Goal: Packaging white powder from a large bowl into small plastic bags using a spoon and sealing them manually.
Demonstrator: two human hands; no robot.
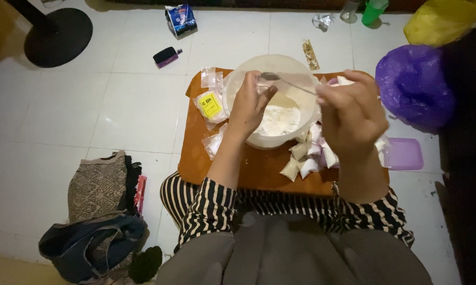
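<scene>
Person sits on the white tile floor (116, 116) behind a low orange counter (259, 171). Right hand (354, 113) has its grip clenched on a metal spoon (288, 82), held level above a white bowl (272, 100) of white powder (277, 120). Left hand (248, 105) is at the bowl's near rim, fingers curled; cannot tell if its grip holds anything. Small filled plastic packets (306, 158) are piled just right of the bowl, more packets (211, 103) to its left. Purple bag (415, 87) and purple lid (404, 154) lie further right.
</scene>
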